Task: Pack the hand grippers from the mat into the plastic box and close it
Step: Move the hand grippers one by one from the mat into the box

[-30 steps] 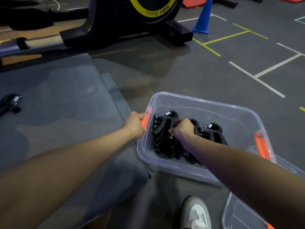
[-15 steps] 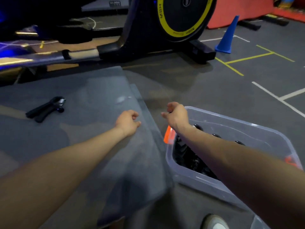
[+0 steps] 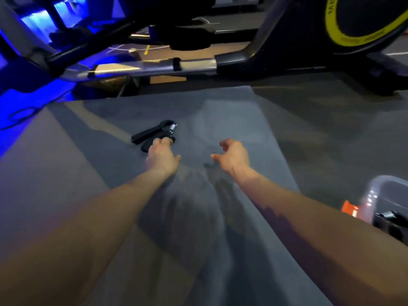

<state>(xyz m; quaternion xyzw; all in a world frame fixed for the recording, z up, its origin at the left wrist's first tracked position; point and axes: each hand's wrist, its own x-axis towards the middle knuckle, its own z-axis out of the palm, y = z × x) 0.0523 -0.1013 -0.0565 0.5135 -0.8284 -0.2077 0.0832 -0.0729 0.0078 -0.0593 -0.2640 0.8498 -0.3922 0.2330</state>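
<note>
A black hand gripper [image 3: 154,134] is lying on the grey mat [image 3: 231,120], left of centre, its spring end pointing far and right. The left hand [image 3: 162,155] is reaching over it, fingertips touching its near handle; blur makes it hard to tell whether they are curling round it yet. The right hand [image 3: 231,156] is hovering to the right above the mat, fingers loosely curled and holding nothing. The plastic box [image 3: 384,195] is sitting at the near right edge, more grippers [image 3: 390,219] lying inside it.

Dim scene with blue glow at upper left, motion blur throughout, and wide-angle bending at the edges.
</note>
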